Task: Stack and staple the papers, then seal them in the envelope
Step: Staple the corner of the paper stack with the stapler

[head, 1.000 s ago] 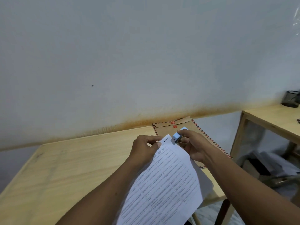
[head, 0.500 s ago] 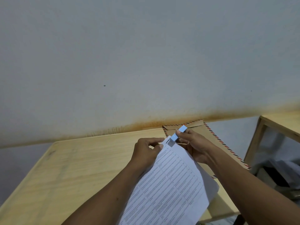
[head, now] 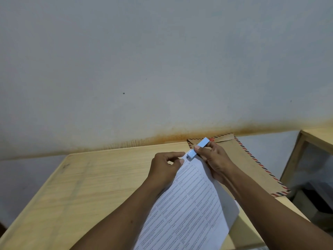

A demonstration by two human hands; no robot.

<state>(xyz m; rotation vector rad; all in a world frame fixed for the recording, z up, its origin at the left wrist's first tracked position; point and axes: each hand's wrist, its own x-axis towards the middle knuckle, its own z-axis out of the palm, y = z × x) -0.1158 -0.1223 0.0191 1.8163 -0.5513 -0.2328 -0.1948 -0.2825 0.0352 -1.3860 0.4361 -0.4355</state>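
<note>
A stack of printed white papers [head: 191,206] is held tilted above the wooden table [head: 86,188]. My left hand [head: 164,168] pinches the stack's top corner between thumb and fingers. My right hand [head: 215,160] grips a small light-blue stapler [head: 198,148], whose jaw sits over that same top corner of the papers. Behind my right hand a brown envelope [head: 252,166] with a red-and-blue striped border and a red string clasp lies flat on the table's far right part.
A pale wall with a rusty stain line runs along the table's back edge. A second wooden table [head: 317,139] stands to the right across a gap, with dark clutter on the floor below it.
The view has shifted, so the hands sit further right in frame. The stapler has tipped up and its jaw now covers the paper corner where a staple mark showed earlier.
</note>
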